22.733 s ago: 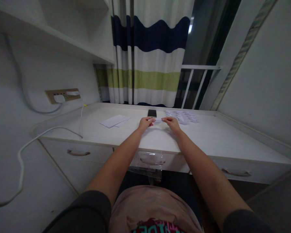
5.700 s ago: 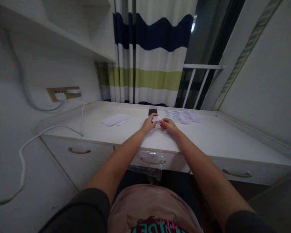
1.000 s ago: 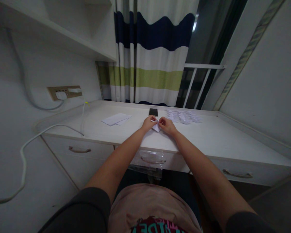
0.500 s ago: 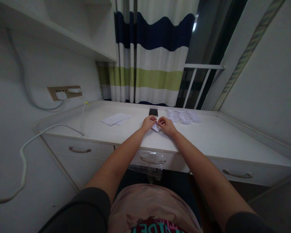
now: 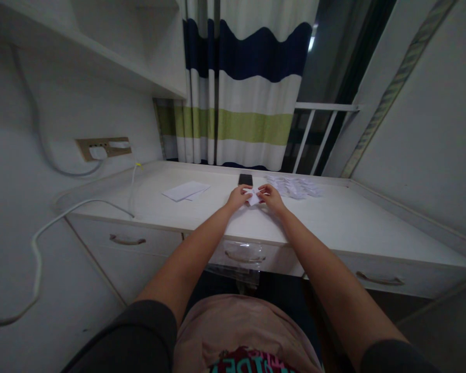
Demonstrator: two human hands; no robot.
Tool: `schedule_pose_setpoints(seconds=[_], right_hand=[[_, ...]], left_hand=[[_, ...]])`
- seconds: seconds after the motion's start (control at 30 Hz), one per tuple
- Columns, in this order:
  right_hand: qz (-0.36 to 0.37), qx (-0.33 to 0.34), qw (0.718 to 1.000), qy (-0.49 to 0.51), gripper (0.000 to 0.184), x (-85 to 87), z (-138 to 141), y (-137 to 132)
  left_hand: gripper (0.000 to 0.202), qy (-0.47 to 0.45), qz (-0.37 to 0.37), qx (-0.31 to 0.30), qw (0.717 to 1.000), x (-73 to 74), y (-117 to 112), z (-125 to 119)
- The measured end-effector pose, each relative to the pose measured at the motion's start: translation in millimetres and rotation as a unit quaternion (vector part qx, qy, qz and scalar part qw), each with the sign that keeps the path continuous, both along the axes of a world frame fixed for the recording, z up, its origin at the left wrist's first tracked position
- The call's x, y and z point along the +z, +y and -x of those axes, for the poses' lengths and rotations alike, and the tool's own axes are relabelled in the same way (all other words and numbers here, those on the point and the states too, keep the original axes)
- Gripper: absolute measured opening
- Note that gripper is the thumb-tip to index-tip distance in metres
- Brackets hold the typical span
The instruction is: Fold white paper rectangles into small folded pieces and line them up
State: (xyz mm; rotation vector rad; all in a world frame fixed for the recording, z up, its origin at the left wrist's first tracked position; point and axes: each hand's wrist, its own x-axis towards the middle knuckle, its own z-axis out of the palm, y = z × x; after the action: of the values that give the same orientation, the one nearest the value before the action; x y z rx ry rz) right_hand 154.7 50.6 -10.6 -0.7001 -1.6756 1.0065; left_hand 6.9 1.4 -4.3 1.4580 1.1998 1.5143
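At the far left of the work, white sheets (image 5: 184, 190) are laid flat on the surface (image 5: 209, 215), well apart from the hands, and are best left there so that their edges are kept uncreased. Next, the paper's left side is pinched by the left hand (image 5: 238, 197), thumb against fingers; a steady, light hold is called for here, so that the work is anchored without being crushed. Behind the hands a phone (image 5: 246, 180) is seen, near enough that it should not be bumped. The small folded paper (image 5: 253, 198) is held between both hands, just above or on the surface; which of these cannot be told. Its right side is pinched by the right hand (image 5: 271, 197), by which each fold is best eased gently and evenly, with corners matched before any crease is pressed. Farther right, folded pieces (image 5: 293, 187) are grouped on the surface, where they should not be brushed by the right knuckles.
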Motion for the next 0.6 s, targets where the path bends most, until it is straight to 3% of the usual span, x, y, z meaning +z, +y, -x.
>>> schedule_pose_setpoints(seconds=[0.17,0.47,0.6], right_hand=[[0.019,-0.018,0.999,0.018,0.036,0.7,-1.8,1.6],[0.066,0.027,0.996,0.046,0.039,6.2,-5.6,-8.4],[0.066,0.015,0.996,0.05,0.041,5.7,-6.8,-5.8]], left_hand=[[0.028,-0.025,0.007,-0.01,1.0,1.4,-0.6,-0.4],[0.028,-0.066,-0.036,-0.003,0.997,8.4,-6.2,0.3],[0.033,-0.083,-0.027,-0.02,0.996,9.7,-8.0,-0.7]])
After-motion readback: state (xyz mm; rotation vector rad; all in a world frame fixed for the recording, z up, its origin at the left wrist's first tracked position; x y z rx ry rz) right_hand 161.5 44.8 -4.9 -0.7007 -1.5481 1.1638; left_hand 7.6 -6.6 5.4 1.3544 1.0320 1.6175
